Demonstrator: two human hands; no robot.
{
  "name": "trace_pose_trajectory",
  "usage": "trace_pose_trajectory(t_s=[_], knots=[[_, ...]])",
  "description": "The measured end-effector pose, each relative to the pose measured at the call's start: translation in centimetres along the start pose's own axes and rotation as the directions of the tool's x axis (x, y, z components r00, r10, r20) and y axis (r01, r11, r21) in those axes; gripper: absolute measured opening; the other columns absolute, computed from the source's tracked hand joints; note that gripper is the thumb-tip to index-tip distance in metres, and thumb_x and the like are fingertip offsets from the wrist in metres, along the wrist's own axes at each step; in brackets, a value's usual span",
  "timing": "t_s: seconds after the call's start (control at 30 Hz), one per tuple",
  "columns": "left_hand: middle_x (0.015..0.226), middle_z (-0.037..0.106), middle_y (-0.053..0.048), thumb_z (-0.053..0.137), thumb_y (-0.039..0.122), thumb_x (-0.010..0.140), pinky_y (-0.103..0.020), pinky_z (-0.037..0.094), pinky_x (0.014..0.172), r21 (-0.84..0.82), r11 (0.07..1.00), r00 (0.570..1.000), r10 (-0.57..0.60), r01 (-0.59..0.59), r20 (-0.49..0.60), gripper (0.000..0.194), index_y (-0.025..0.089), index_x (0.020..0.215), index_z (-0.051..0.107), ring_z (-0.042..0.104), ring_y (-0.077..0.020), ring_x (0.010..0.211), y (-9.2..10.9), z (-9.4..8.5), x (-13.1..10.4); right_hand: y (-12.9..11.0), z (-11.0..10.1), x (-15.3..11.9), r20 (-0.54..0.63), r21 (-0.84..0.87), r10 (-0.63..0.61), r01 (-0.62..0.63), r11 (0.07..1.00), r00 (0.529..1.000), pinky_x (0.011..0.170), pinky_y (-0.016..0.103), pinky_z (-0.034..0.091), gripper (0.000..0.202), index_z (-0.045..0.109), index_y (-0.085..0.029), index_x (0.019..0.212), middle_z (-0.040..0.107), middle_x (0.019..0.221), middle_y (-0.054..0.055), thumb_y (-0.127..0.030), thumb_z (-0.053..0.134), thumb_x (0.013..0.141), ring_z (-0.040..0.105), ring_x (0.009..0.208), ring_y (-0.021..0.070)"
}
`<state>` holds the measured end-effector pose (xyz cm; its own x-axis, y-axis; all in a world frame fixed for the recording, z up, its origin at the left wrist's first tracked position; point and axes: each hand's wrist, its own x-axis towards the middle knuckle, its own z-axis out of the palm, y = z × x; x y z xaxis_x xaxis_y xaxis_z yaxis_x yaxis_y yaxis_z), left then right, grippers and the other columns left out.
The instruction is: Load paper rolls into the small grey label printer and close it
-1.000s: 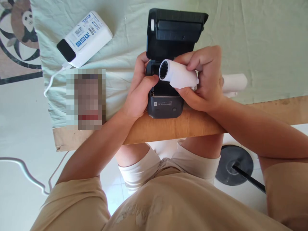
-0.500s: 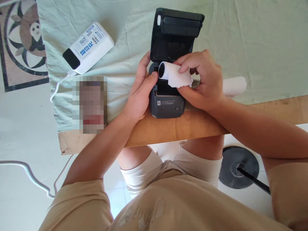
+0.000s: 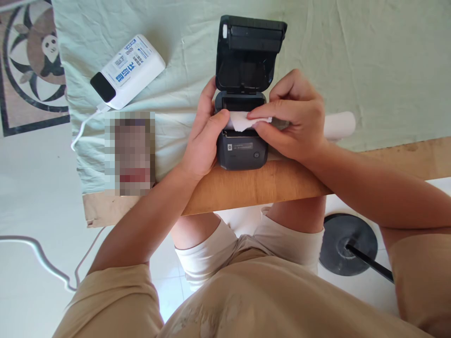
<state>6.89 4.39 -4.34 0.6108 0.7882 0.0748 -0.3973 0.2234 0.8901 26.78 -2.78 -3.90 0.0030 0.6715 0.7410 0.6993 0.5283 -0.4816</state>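
Observation:
A small dark printer (image 3: 243, 157) stands near the table's front edge with its lid (image 3: 250, 56) raised. In its compartment lies a white paper roll (image 3: 239, 121), with a loose, ragged end on top. My left hand (image 3: 207, 136) is wrapped round the printer's left side, its thumb at the left end of the roll. My right hand (image 3: 296, 115) pinches the loose end of the paper between thumb and forefinger at the compartment's right side. The roll's underside is hidden inside the printer.
A white power bank (image 3: 136, 70) with a white cable lies at the back left. In front of it is a pixelated item (image 3: 132, 157). Another white roll (image 3: 340, 125) lies right of my right hand. The wooden table edge (image 3: 246, 188) runs below the printer.
The paper roll has gone down from above the printer into its compartment and now lies level. My right hand's grip has shifted to the loose paper end. The view has moved slightly.

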Motion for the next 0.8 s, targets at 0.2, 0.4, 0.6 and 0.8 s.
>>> trace_pose_trajectory(t_s=[0.2,0.4,0.6,0.8], knots=[[0.144,0.076,0.004,0.091,0.047,0.082,-0.043,0.054,0.124,0.077,0.993,0.993,0.088,-0.093,0.076,0.076,0.045,0.151,0.059,0.067,-0.0303,0.143,-2.1,-2.1,0.9,0.1,0.0,0.1,0.066,0.084,-0.215,0.209,0.974,0.974,0.083,0.046,0.058,0.025,0.083,-0.034,0.112,0.068,0.094,0.003,-0.05,0.065,0.106,0.064,0.084,0.0192],[0.147,0.072,-0.002,0.091,0.042,0.08,-0.043,0.059,0.115,0.164,0.986,1.0,0.0,0.003,-0.017,0.104,0.042,0.171,0.041,0.07,-0.0322,0.138,-1.4,-1.7,0.0,0.5,-0.2,0.2,0.095,0.086,0.138,-0.146,0.985,0.986,0.098,0.056,0.064,0.041,0.069,-0.032,0.106,0.069,0.105,0.008,-0.071,0.058,0.1,0.067,0.105,0.0294],[0.147,0.071,-0.004,0.104,0.051,0.062,-0.049,0.059,0.113,0.117,0.993,0.996,0.006,-0.016,0.085,0.148,0.044,0.182,0.018,0.065,-0.0414,0.139,-1.8,-2.6,1.0,1.1,-0.6,0.0,0.247,0.117,0.166,-0.199,0.973,0.955,0.11,0.059,0.062,0.056,0.063,-0.035,0.125,0.065,0.131,0.01,-0.065,0.083,0.082,0.059,0.133,0.0355],[0.15,0.068,0.0,0.081,0.061,0.09,-0.053,0.057,0.119,0.192,0.977,0.995,0.076,-0.088,0.067,0.101,0.049,0.175,0.028,0.065,-0.0354,0.14,-2.1,-2.5,0.8,1.6,0.2,-0.3,0.174,0.163,0.002,-0.031,0.986,0.985,0.102,0.05,0.062,0.071,0.06,-0.035,0.135,0.062,0.131,0.01,-0.079,0.076,0.082,0.059,0.132,0.0317]])
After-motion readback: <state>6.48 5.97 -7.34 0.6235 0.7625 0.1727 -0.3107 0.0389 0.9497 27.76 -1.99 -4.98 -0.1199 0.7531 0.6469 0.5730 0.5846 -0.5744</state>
